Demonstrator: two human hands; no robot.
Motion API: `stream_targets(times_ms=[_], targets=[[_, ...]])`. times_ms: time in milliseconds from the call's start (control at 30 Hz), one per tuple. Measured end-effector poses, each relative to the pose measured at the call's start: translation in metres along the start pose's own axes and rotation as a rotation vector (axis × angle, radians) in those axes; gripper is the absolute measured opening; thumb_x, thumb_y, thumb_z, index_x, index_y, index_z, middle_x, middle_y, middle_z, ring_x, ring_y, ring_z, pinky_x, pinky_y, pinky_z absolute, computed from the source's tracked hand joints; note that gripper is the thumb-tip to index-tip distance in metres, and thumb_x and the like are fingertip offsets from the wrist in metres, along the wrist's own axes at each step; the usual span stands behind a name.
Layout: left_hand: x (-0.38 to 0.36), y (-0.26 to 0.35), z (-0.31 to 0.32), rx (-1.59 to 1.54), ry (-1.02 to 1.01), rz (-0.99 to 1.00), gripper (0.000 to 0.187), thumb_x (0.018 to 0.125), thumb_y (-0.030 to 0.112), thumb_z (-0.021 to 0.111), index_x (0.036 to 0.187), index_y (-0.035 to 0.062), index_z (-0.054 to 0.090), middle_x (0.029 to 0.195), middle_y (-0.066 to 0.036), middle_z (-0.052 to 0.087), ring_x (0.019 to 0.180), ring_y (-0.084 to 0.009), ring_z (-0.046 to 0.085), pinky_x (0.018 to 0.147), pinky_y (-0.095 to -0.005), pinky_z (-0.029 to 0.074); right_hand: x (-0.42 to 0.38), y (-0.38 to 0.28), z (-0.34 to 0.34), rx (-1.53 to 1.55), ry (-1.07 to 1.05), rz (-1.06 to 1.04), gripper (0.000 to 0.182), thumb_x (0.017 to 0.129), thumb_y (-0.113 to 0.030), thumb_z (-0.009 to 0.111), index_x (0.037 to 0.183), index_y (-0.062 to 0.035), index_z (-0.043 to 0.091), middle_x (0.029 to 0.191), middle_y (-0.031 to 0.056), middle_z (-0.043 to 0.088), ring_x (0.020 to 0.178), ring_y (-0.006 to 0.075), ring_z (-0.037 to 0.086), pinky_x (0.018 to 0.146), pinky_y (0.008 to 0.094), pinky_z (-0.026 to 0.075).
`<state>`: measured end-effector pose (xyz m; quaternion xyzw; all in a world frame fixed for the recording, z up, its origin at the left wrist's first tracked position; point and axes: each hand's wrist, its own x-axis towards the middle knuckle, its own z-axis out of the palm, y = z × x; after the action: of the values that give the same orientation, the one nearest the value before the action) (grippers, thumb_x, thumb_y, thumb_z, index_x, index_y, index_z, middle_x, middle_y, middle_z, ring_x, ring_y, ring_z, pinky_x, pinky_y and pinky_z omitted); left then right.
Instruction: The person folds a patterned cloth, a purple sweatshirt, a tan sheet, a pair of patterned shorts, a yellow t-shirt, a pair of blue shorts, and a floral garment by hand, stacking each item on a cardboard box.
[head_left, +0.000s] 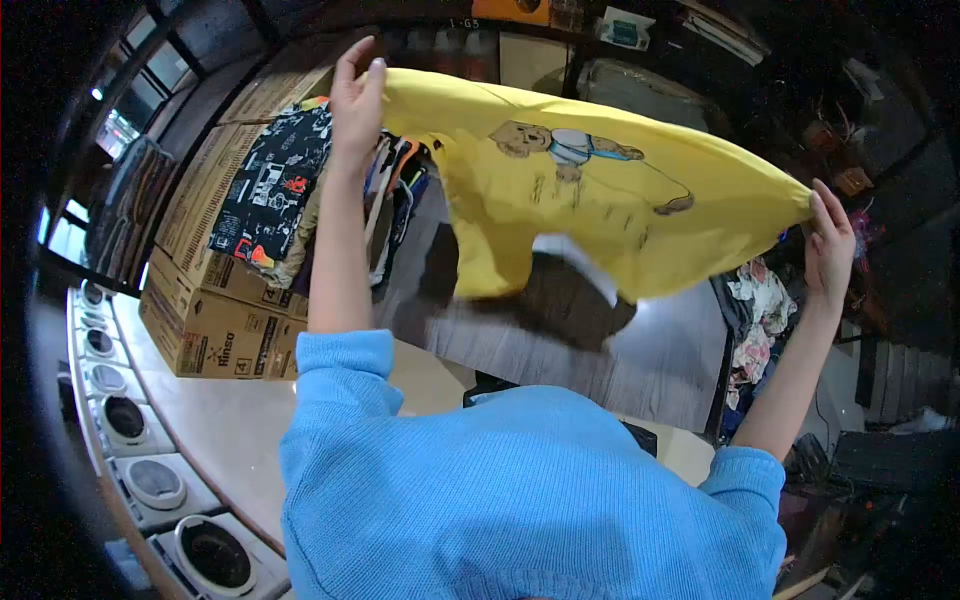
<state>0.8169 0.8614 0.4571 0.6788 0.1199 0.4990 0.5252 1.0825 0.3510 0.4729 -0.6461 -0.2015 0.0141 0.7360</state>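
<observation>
A yellow sweatshirt (590,190) with a teddy bear print is stretched out in the air between my two raised hands. My left hand (356,100) pinches its upper left edge, fingers closed on the cloth. My right hand (830,240) grips the far right end of the garment. The lower part of the sweatshirt hangs loose above a grey table surface (600,350). Both my arms wear blue knit sleeves (345,370) pushed up.
Stacked cardboard boxes (215,300) stand at the left with a black patterned garment (270,190) and other clothes draped over them. A floral cloth (760,320) lies at the right of the table. Round washing machine doors (150,480) line the lower left.
</observation>
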Motion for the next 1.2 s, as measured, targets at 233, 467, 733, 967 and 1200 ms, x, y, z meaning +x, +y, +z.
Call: stream_targets(times_ms=[233, 467, 733, 967, 1200], targets=[[-0.099, 0.014, -0.072, 0.303, -0.261, -0.436, 0.031, 0.095, 0.021, 0.062, 0.117, -0.0011, 0.066, 0.108, -0.007, 0.068, 0.098, -0.0106, 0.061, 0.083, -0.0248, 0.050, -0.112, 0.041, -0.018, -0.299, -0.095, 0.092, 0.043, 0.079, 0.001, 0.071, 0.121, 0.0042, 0.062, 0.114, 0.0121, 0.067, 0.103, 0.0186, 0.063, 0.093, 0.0301, 0.048], [-0.264, -0.046, -0.108, 0.587, -0.643, -0.668, 0.057, 0.071, 0.004, 0.078, 0.125, 0.0026, 0.062, 0.108, -0.010, 0.063, 0.099, -0.0196, 0.062, 0.084, -0.0308, 0.050, -0.234, 0.168, -0.057, -1.079, -0.191, 0.129, 0.030, 0.076, 0.001, 0.069, 0.106, 0.0017, 0.068, 0.105, 0.0165, 0.069, 0.090, 0.0299, 0.067, 0.083, 0.0336, 0.051], [-0.311, -0.107, -0.101, 0.931, -0.984, -0.346, 0.036, 0.074, 0.018, 0.077, 0.106, 0.0039, 0.069, 0.096, -0.011, 0.061, 0.089, -0.0318, 0.060, 0.084, -0.0371, 0.050, -0.229, 0.208, -0.079, -0.804, -0.489, 0.486, 0.019, 0.076, -0.004, 0.066, 0.093, 0.0032, 0.061, 0.100, 0.0153, 0.068, 0.088, 0.0248, 0.064, 0.078, 0.0325, 0.051], [-0.259, -0.199, -0.054, 0.031, -0.367, -1.287, 0.073, 0.091, 0.064, 0.049, 0.102, -0.0054, 0.070, 0.096, -0.014, 0.070, 0.088, -0.0220, 0.067, 0.078, -0.0357, 0.051, -0.196, 0.290, -0.098, -0.350, -0.005, 0.817, 0.025, 0.089, -0.024, 0.069, 0.083, -0.0003, 0.062, 0.076, 0.0034, 0.062, 0.065, 0.0111, 0.056, 0.060, 0.0253, 0.045], [-0.281, -0.216, -0.043, 0.811, -0.425, -0.751, 0.052, 0.089, 0.047, 0.062, 0.093, -0.0050, 0.068, 0.080, -0.022, 0.069, 0.080, -0.0326, 0.070, 0.071, -0.0405, 0.051, -0.214, 0.320, -0.095, -0.697, 0.033, 0.449, 0.030, 0.091, -0.025, 0.068, 0.079, 0.0005, 0.060, 0.065, -0.0004, 0.055, 0.060, 0.0070, 0.047, 0.055, 0.0251, 0.039]])
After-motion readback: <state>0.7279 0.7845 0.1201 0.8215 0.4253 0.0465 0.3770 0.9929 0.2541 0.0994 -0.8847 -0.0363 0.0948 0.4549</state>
